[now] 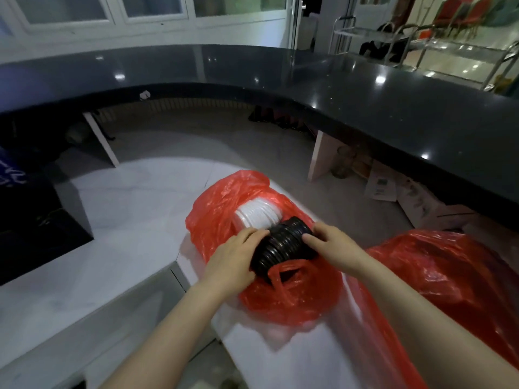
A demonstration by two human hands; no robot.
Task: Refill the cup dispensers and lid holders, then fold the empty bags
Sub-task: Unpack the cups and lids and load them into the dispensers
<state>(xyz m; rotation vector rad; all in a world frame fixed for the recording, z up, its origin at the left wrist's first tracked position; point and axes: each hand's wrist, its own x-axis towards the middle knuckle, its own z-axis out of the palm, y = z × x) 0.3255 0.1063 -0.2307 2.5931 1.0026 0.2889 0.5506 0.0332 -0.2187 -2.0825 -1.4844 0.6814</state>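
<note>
Lying on its side between both hands, a stack of black lids (283, 245) is gripped: the left hand (234, 259) is curled around its near-left side, the right hand (332, 245) around its right end. Just beyond it, white lids (257, 213) are seen inside the open red bag (283, 299) on the white counter (126, 209).

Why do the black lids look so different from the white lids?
The black lids are dark and gripped between the left hand and right hand; the white lids are pale and untouched. The black stack lies nearer, the white stack farther back. Both are ribbed stacks lying sideways on the red bag.
</note>
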